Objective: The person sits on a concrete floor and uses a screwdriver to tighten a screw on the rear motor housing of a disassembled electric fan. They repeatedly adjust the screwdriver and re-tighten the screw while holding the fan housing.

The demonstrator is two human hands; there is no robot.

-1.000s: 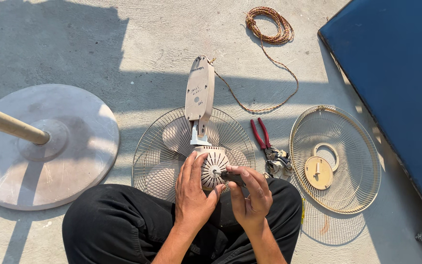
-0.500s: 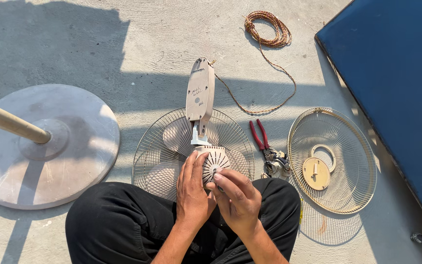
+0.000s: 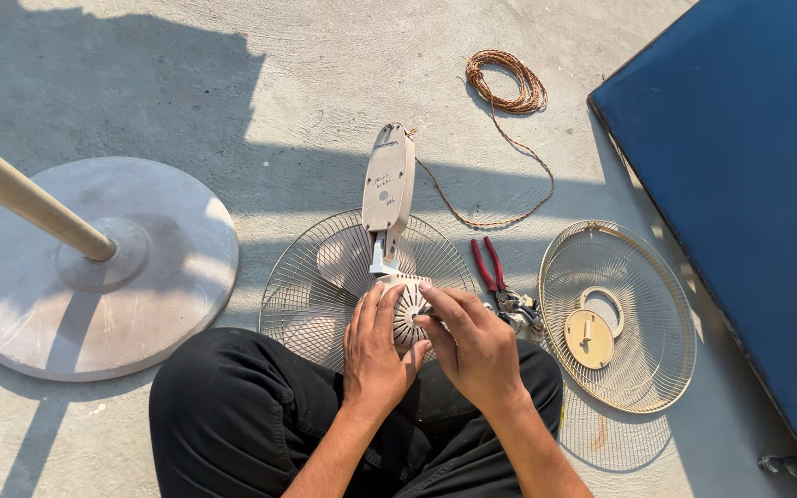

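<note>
The fan motor housing point(image 3: 408, 309), a pale ribbed round piece, sits in the person's lap edge, just over the rear wire guard point(image 3: 325, 277) that lies flat on the concrete. The left hand point(image 3: 375, 355) cups the housing from its left side, palm down, fingers together and curled along the rim, thumb tucked toward the other hand. The right hand point(image 3: 472, 346) comes in from the right with the wrist bent inward; its index finger and thumb are drawn together at the middle of the housing, pinching something too small to tell, while the other fingers fold loosely beneath. Both forearms rise from the bottom edge and converge, elbows out, above black-trousered crossed legs point(image 3: 232, 424).

Straight ahead of the hands, the beige fan neck point(image 3: 389, 189) stands out from the housing, pointing away from the person. Just beyond the right hand's knuckles lie red-handled pliers point(image 3: 491, 267), with a small cluster of metal parts at their jaws. Farther out on that side rests the front wire guard point(image 3: 638, 360) with a round tan cap point(image 3: 589, 338) inside it, and beyond it a dark blue panel point(image 3: 749, 184). A coiled brown cord point(image 3: 509, 83) lies far ahead. Well off from the left hand stands the round fan base point(image 3: 168, 277) with its pole point(image 3: 20, 194).
</note>
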